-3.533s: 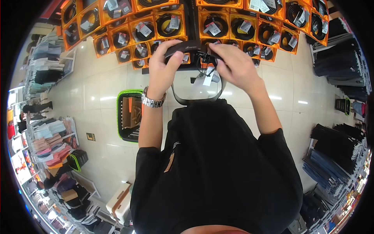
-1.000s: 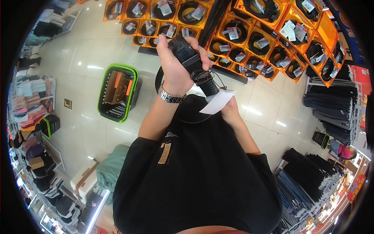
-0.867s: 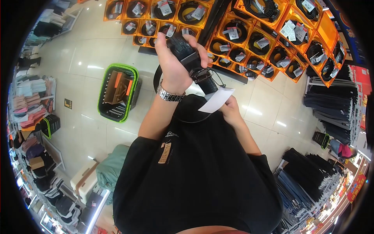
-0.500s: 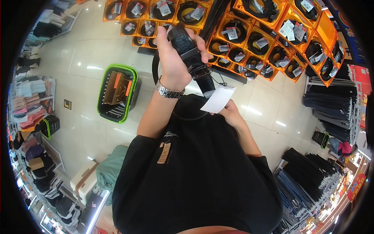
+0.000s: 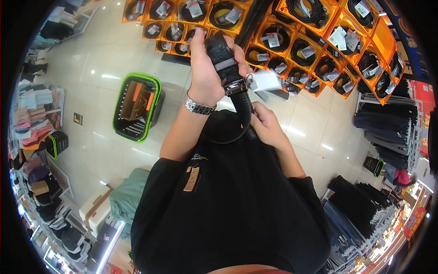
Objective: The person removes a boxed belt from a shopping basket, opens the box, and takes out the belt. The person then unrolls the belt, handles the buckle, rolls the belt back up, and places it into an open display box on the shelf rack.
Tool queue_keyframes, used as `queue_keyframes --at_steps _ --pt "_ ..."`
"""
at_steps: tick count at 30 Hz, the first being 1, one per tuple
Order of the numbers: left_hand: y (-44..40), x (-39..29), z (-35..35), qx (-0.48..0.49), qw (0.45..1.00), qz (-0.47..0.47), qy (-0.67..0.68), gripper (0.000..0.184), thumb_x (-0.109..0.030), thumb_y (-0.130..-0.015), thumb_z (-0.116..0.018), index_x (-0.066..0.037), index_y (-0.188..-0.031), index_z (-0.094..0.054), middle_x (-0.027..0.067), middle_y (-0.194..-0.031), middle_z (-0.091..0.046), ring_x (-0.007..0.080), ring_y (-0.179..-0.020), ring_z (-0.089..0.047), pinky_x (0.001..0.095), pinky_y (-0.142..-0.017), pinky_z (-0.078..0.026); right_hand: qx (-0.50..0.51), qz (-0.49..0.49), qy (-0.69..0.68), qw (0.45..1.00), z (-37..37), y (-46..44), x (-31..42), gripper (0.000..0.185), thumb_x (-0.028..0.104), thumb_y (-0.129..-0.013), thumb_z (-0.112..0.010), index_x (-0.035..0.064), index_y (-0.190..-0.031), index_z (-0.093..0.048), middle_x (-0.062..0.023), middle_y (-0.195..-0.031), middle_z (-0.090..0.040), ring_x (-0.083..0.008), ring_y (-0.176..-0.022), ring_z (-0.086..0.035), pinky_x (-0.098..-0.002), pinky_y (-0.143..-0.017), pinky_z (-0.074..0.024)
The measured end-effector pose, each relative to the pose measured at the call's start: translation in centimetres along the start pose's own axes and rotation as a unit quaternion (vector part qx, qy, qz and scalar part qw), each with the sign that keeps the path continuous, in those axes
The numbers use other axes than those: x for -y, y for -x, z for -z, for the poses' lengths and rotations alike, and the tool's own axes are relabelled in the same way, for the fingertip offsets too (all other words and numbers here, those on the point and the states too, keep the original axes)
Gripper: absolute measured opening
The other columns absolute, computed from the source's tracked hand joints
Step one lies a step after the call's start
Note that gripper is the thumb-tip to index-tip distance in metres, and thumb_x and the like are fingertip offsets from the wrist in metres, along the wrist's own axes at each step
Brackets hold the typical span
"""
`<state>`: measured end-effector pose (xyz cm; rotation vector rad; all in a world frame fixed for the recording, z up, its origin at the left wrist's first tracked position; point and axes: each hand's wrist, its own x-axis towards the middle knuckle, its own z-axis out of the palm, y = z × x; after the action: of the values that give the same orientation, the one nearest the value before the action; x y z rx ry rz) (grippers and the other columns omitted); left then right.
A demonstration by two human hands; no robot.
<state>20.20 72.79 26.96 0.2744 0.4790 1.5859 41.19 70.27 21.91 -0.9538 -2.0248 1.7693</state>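
A black leather belt (image 5: 241, 108) with a dark metal buckle (image 5: 235, 86) is held up in front of my chest. My left hand (image 5: 206, 75), a metal watch (image 5: 199, 108) on its wrist, is wrapped round the belt beside the buckle. The strap bends down in a loop towards my right hand (image 5: 266, 126), whose fingers are closed on it lower down; some of them are hidden. A white tag (image 5: 265, 81), smeared by motion, hangs from the belt to the right of the buckle.
Orange display compartments (image 5: 292, 55) with coiled, tagged belts stand ahead. On the tiled floor at the left is a black basket with a green rim (image 5: 158, 86), holding brown and orange packages. Hanging trousers (image 5: 358, 208) line the right; folded clothes (image 5: 36, 107) fill shelves at the left.
The white tag has left my right hand and swung up beside the buckle. My right hand has shifted slightly up and left onto the strap. My left hand still holds the belt, moved slightly right.
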Motion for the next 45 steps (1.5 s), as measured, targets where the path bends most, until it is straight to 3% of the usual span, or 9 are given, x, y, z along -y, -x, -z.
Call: queue_keyframes --at_steps 2,4,17,20,29,32,35,37,45 --pt "-0.2 0.0 0.3 -0.017 1.0 0.001 0.002 0.06 -0.063 -0.091 -0.024 -0.01 -0.08 -0.05 0.0097 -0.066 -0.057 0.0247 -0.049 -0.057 0.0405 -0.06 -0.05 0.005 0.004 -0.001 1.0 -0.1 0.0 -0.2 0.021 0.021 -0.096 -0.05 0.0008 -0.101 -0.051 -0.0034 -0.08 -0.061 -0.0089 -0.074 -0.057 -0.0232 -0.067 -0.0447" --pt "-0.1 0.1 0.2 -0.022 1.0 0.004 0.004 0.059 -0.063 -0.091 -0.025 -0.01 -0.08 -0.05 0.0095 -0.065 -0.057 0.0245 -0.049 -0.056 0.0402 -0.059 -0.05 -0.029 0.027 -0.021 0.999 -0.4 -0.1 -0.7 0.019 0.019 -0.093 -0.054 -0.0001 -0.094 -0.051 -0.0063 -0.065 -0.052 -0.0138 -0.061 -0.049 -0.0292 -0.058 -0.041" --pt "-0.5 -0.5 1.3 -0.041 0.999 -0.013 0.011 0.054 -0.06 -0.091 -0.03 -0.011 -0.077 -0.05 0.0078 -0.067 -0.055 0.0236 -0.05 -0.053 0.0403 -0.062 -0.048 -0.004 -0.003 0.035 0.999 0.3 0.7 -0.1 0.019 0.019 -0.094 -0.053 0.0006 -0.09 -0.049 -0.0084 -0.068 -0.056 -0.0154 -0.062 -0.051 -0.0302 -0.059 -0.0419" --pt "-0.5 -0.9 1.6 -0.032 0.999 -0.012 0.017 0.053 -0.059 -0.091 -0.03 -0.011 -0.077 -0.05 0.0075 -0.067 -0.055 0.0236 -0.051 -0.053 0.0407 -0.063 -0.048 0.034 -0.028 0.007 0.999 0.4 0.9 -0.9 0.014 0.015 -0.094 -0.051 0.001 -0.095 -0.05 -0.0028 -0.077 -0.058 -0.0086 -0.07 -0.051 -0.0243 -0.064 -0.0427" --pt "-0.4 -0.9 1.3 -0.039 0.999 -0.004 0.004 0.052 -0.055 -0.091 -0.032 -0.009 -0.076 -0.053 0.0081 -0.067 -0.055 0.024 -0.051 -0.053 0.0409 -0.064 -0.048 0.043 -0.032 0.015 0.998 0.5 1.1 -1.1 0.016 0.017 -0.095 -0.049 0.0008 -0.094 -0.049 -0.0051 -0.079 -0.061 -0.0095 -0.071 -0.054 -0.0247 -0.065 -0.0438" --pt "-0.4 -1.0 1.4 -0.039 0.999 0.0 0.0 0.052 -0.054 -0.09 -0.035 -0.008 -0.075 -0.053 0.0082 -0.067 -0.055 0.0241 -0.051 -0.054 0.0406 -0.064 -0.048 0.019 -0.031 0.001 0.999 0.5 1.1 -0.9 0.021 0.02 -0.093 -0.053 0.0013 -0.086 -0.046 -0.0091 -0.07 -0.054 -0.0165 -0.065 -0.049 -0.0316 -0.061 -0.0422" --pt "-0.4 -1.2 1.5 -0.031 0.999 -0.005 0.009 0.052 -0.054 -0.09 -0.035 -0.008 -0.074 -0.052 0.0084 -0.067 -0.055 0.0241 -0.052 -0.054 0.0401 -0.065 -0.047 0.041 -0.03 0.017 0.999 0.7 1.2 -0.8 0.017 0.017 -0.095 -0.05 0.0008 -0.092 -0.049 -0.0048 -0.077 -0.061 -0.0095 -0.069 -0.053 -0.0248 -0.063 -0.0435" --pt "-0.5 -1.4 1.5 -0.031 0.999 -0.009 0.015 0.052 -0.054 -0.09 -0.035 -0.008 -0.074 -0.052 0.0086 -0.067 -0.055 0.0241 -0.052 -0.054 0.0401 -0.065 -0.047 0.036 -0.054 0.006 0.998 0.6 1.3 -0.8 0.021 0.02 -0.093 -0.053 0.0009 -0.088 -0.046 -0.0097 -0.071 -0.055 -0.0173 -0.066 -0.051 -0.0315 -0.063 -0.0428" --pt "-0.6 -1.8 1.5 -0.051 0.998 -0.024 -0.006 0.051 -0.053 -0.09 -0.034 -0.008 -0.074 -0.052 0.0091 -0.069 -0.055 0.0237 -0.052 -0.053 0.0403 -0.065 -0.047 0.039 -0.031 0.011 0.999 0.8 1.4 -1.0 0.021 0.021 -0.093 -0.053 0.0 -0.091 -0.048 -0.012 -0.073 -0.055 -0.0198 -0.068 -0.053 -0.0322 -0.065 -0.0434"
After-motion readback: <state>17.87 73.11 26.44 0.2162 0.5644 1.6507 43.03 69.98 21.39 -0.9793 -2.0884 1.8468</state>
